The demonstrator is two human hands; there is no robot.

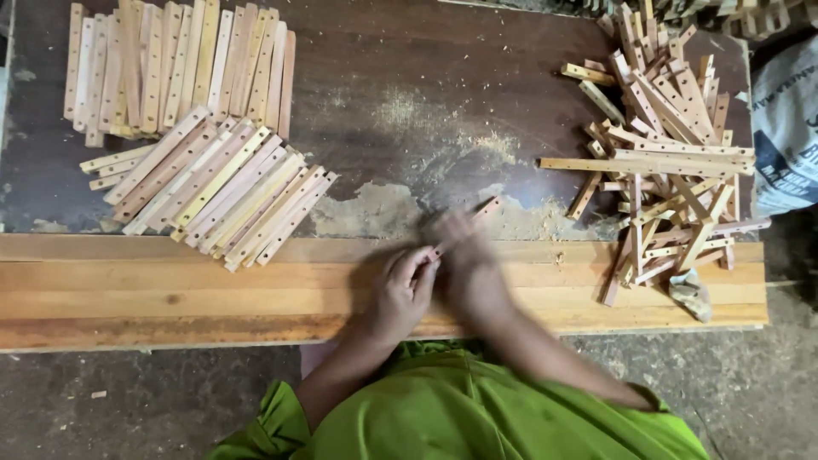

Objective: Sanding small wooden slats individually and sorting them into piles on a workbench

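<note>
At the near edge of the table [400, 119], over the pale planks [170, 290], a thin wooden slat [464, 226] lies slanted between the two hands. Its far end pokes out up and to the right of the right hand [456, 234], which is blurred; that hand lies over the slat, but whether its fingers are clenched on it cannot be told. The left hand [405, 285] sits just beside it, fingers curled in and pinching the slat's near end.

To the left, well apart from the hands, a neat fan of slats [217, 192] lies side by side, slanted, with a second stack [179, 68] of upright slats beyond it. To the right sits a loose, jumbled pile [669, 162] of slats lying crosswise. Sawdust [443, 140] dusts the dark tabletop between them. A green garment [477, 409] covers the person's lap below the planks.
</note>
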